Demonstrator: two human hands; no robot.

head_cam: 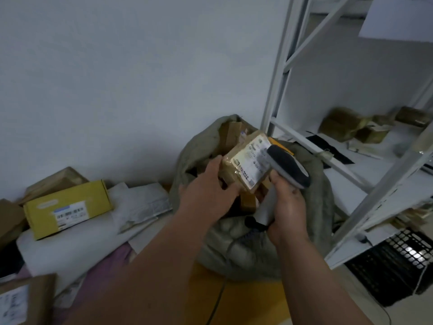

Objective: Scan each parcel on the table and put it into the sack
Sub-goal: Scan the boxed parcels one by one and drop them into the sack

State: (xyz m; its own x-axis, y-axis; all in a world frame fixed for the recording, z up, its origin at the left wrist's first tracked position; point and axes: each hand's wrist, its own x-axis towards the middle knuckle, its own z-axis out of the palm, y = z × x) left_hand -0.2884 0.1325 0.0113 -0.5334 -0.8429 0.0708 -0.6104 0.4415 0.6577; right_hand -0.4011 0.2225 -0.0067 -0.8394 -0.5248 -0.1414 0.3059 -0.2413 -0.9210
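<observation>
Far left on the table [70,249], a brown box [21,299] with a white label sits at the near corner, and a yellow carton [68,207] lies flat with its barcode label facing up, white mailers [140,202] beside it. Centre now: the left hand [208,191] grips a tape-wrapped brown parcel [246,165] by its left edge, holding it right over the open mouth of the grey-green sack [234,242], more boxes visible inside. Right hand [288,207] is wrapped round the handle of the barcode scanner [288,167], its head at the parcel's label. Further right, white shelving [351,165] carries more brown parcels.
</observation>
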